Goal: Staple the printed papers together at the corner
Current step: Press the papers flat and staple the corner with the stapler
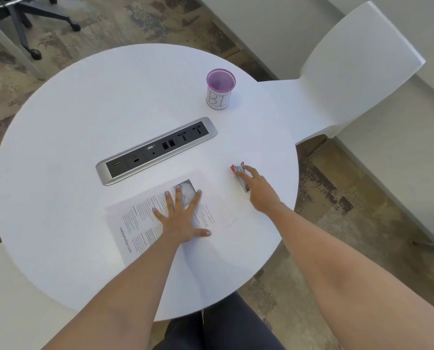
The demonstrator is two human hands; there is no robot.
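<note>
Right hand (257,188) reaching over red stapler (240,176), fingers spread and touching it, not yet closed round it, stapler lying on the white round table (59,152). Left hand (181,214) flat, fingers splayed, pressing printed papers (135,223) down, nothing gripped. Papers sit near table front, just below the power socket strip (156,150); stapler just right of them. Purple mesh cup (220,89) further back, well apart. Risks: sheets look slightly offset, so lifting the left hand early could leave corners misaligned; a loose pinch on the stapler could let it slide toward the table edge.
</note>
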